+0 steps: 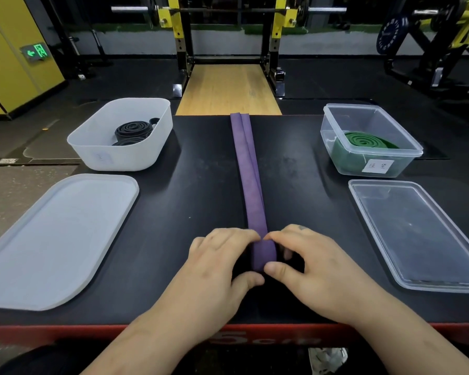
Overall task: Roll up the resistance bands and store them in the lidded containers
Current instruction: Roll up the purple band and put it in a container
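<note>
- The purple band (251, 180) lies flat and doubled in a straight strip down the middle of the black worktop (190, 201), running from the far edge towards the person.
- Its near end is turned up into a first small roll between the two hands.
- The left hand (217, 269) grips the roll from its left side, with the fingers (236, 235) curled over the top and the thumb pressed in below.
- The right hand (317, 269) grips it from the right side, with the thumb (275, 267) against the roll's near face and the fingertips on top, almost touching those of the left hand.
- At far left stands an open white tub (125, 158) holding coiled black bands (133, 131).
- Its white lid (57, 239) lies flat just in front of it, at near left.
- At far right stands an open clear tub (363, 117) with a coiled green band (363, 140) inside and a white label (377, 167) on its front wall.
- The clear lid (417, 234) lies flat in front of that tub, at near right.
- Beyond the worktop are a wooden platform (228, 87) under a black and yellow rack (184, 50), and a green exit sign (35, 52) at far left.
</note>
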`<state>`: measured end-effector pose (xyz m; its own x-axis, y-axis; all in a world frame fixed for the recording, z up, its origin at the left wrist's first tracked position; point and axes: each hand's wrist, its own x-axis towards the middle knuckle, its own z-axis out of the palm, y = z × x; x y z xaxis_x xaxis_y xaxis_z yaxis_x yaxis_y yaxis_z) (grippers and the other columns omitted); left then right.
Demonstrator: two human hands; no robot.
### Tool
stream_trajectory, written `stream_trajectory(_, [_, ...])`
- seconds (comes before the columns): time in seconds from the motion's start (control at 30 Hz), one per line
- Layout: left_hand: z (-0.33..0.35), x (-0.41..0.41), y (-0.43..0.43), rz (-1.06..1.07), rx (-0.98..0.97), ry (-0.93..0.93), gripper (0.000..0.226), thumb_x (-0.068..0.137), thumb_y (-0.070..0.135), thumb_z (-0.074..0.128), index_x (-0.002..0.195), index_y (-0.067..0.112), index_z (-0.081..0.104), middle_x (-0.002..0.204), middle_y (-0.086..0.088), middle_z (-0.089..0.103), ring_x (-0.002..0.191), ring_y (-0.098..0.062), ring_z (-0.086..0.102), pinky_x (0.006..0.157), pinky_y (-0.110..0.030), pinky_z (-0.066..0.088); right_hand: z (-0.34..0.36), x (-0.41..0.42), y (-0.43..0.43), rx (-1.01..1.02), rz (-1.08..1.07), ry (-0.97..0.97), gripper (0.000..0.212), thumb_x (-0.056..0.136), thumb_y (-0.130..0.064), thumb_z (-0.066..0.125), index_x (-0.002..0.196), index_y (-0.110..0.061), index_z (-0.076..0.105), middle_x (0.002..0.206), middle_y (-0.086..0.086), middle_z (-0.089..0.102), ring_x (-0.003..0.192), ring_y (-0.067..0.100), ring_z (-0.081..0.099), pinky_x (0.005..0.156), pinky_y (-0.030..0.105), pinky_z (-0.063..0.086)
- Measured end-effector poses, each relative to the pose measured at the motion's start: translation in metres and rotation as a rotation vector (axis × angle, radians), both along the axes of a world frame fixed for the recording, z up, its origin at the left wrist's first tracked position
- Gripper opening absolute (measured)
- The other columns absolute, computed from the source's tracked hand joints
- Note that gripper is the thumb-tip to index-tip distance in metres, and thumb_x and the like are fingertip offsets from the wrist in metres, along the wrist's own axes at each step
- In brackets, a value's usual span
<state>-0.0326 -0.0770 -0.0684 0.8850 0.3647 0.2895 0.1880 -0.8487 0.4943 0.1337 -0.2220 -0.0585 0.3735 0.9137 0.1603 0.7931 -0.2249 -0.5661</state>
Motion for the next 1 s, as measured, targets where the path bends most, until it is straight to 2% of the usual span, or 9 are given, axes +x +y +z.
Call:
stream_trajectory(0.07, [-0.001,0.002,0.002,0.014,0.008,-0.015,0.047,0.088,0.046,0.066,0.131,0.042,0.049,0.119,0.038,0.040,0.122,0.024,0.028,0.097,-0.020,0.033,-0.001,-0.001,0.001,0.000,-0.004,0.006,0.047,0.086,-0.063,0.055,0.127,-0.042,0.060,0.096,-0.021,0.053,0.097,0.002,0.056,0.083,0.021,0.047])
stream_trajectory(0.2, [-0.006,0.010,0.008,0.048,0.026,-0.017,0.045,0.093,0.054,0.050,0.135,0.038,0.051,0.127,0.024,0.053,0.126,0.009,0.033,0.103,-0.024,0.030,-0.002,-0.002,0.001,0.023,-0.059,0.060,0.050,0.084,-0.051,0.075,0.130,-0.049,0.055,0.104,-0.019,0.060,0.104,0.003,0.058,0.087,0.015,0.044])
stream_trajectory(0.27, [-0.006,0.012,0.009,0.048,0.032,-0.012,0.046,0.097,0.053,0.051,0.140,0.035,0.049,0.134,0.022,0.050,0.130,0.005,0.035,0.108,-0.027,0.031,-0.003,0.000,0.004,0.033,-0.092,0.058,0.047,0.085,-0.051,0.073,0.130,-0.052,0.057,0.099,-0.019,0.062,0.101,0.003,0.059,0.084,0.015,0.044])
stream_trajectory(0.4, [-0.007,0.012,0.011,0.027,0.011,0.003,0.054,0.094,0.046,0.063,0.143,0.038,0.042,0.137,0.027,0.043,0.133,0.009,0.031,0.108,-0.020,0.025,-0.004,0.003,0.009,0.013,-0.093,0.028,0.050,0.090,-0.057,0.060,0.138,-0.047,0.056,0.094,-0.019,0.059,0.098,0.002,0.057,0.082,0.017,0.044])
stream_trajectory(0.53, [-0.004,0.021,0.013,0.039,0.023,0.012,0.050,0.094,0.045,0.053,0.143,0.037,0.047,0.134,0.025,0.050,0.130,0.008,0.032,0.102,-0.018,0.022,-0.005,0.002,0.009,0.000,-0.091,0.037,0.063,0.088,-0.051,0.072,0.144,-0.052,0.044,0.105,-0.021,0.054,0.103,0.003,0.054,0.084,0.012,0.041])
stream_trajectory(0.7, [-0.005,0.022,0.016,0.028,0.012,0.025,0.061,0.098,0.048,0.058,0.151,0.042,0.028,0.137,0.027,0.045,0.132,0.010,0.030,0.105,-0.020,0.019,-0.002,0.007,0.015,-0.015,-0.091,0.055,0.052,0.095,-0.048,0.063,0.145,-0.051,0.047,0.095,-0.017,0.053,0.099,0.004,0.053,0.082,0.013,0.042])
stream_trajectory(0.8, [-0.004,0.025,0.019,0.022,0.025,0.043,0.060,0.093,0.044,0.066,0.145,0.042,0.036,0.134,0.025,0.050,0.129,0.006,0.032,0.100,-0.020,0.018,-0.001,0.007,0.017,-0.012,-0.071,0.069,0.053,0.099,-0.047,0.057,0.150,-0.049,0.043,0.096,-0.017,0.053,0.101,0.003,0.053,0.086,0.015,0.043])
stream_trajectory(0.9, [-0.004,0.030,0.020,0.037,0.034,0.039,0.054,0.093,0.043,0.059,0.145,0.033,0.046,0.129,0.021,0.055,0.125,0.001,0.035,0.095,-0.021,0.019,-0.001,0.008,0.016,-0.037,-0.075,0.084,0.066,0.093,-0.046,0.068,0.149,-0.057,0.035,0.097,-0.016,0.053,0.099,0.002,0.053,0.084,0.017,0.044])
stream_trajectory(1.0, [-0.006,0.031,0.020,0.042,0.009,0.046,0.056,0.092,0.043,0.059,0.145,0.030,0.049,0.136,0.017,0.051,0.129,-0.002,0.033,0.099,-0.024,0.021,-0.002,0.007,0.015,-0.025,-0.098,0.070,0.060,0.091,-0.043,0.073,0.139,-0.059,0.042,0.093,-0.015,0.053,0.095,0.002,0.054,0.081,0.019,0.045])
